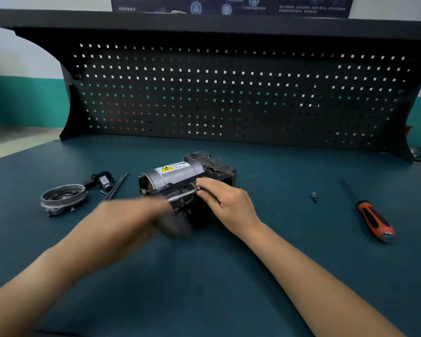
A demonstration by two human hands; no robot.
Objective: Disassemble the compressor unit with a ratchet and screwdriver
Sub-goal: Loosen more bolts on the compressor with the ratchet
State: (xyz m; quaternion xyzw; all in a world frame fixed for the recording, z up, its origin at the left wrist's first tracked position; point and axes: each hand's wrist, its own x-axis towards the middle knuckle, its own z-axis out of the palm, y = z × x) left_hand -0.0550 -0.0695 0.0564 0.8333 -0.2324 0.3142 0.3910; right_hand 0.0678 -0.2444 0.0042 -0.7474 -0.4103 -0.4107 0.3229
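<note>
Compressor body [180,173] satin metal; ratchet [184,194] glossy chrome; benchtop [277,215] matt, perhaps rubber.

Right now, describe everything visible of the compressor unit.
The compressor unit lies on its side mid-bench on the dark teal mat. A silver metal cylinder with a white and yellow warning label joins a black, grimy-looking block at its far right end. Its left end looks open. The right hand pinches a chrome ratchet against its near side. The left hand, blurred, is at its near left, and its grip is unreadable.
</note>
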